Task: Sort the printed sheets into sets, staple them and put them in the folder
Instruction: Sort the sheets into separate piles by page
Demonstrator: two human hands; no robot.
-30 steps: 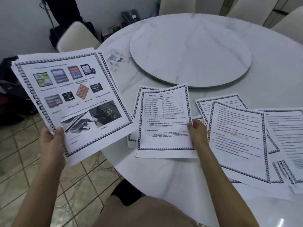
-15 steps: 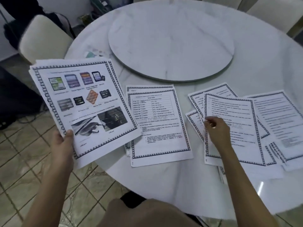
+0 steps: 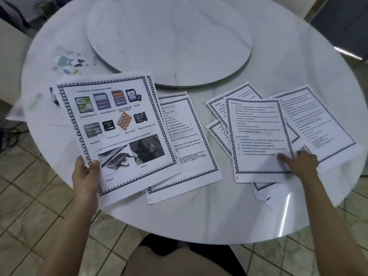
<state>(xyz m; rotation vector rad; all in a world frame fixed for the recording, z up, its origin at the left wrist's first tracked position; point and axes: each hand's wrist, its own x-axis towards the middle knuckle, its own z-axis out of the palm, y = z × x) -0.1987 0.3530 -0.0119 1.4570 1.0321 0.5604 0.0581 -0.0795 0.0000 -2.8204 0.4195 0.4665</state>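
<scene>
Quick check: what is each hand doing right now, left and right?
Left hand: closed on the picture sheets, held by the lower corner.
Right hand: open, fingers resting on the top text sheet.

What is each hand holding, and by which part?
Left hand grips the bordered colour-picture sheets by their lower left edge. Right hand holds nothing; it rests on a bordered text sheet.

The person's two forearms are showing bare from the bottom edge of the view up to the wrists. The left hand [image 3: 86, 172] and the right hand [image 3: 300, 163] are showing bare as well. A rounded shape [image 3: 169, 263] is filling the bottom middle, blurred; cloth or bare leg, it cannot be told. Just above it a black patch [image 3: 159, 244] is showing, perhaps clothing.
</scene>
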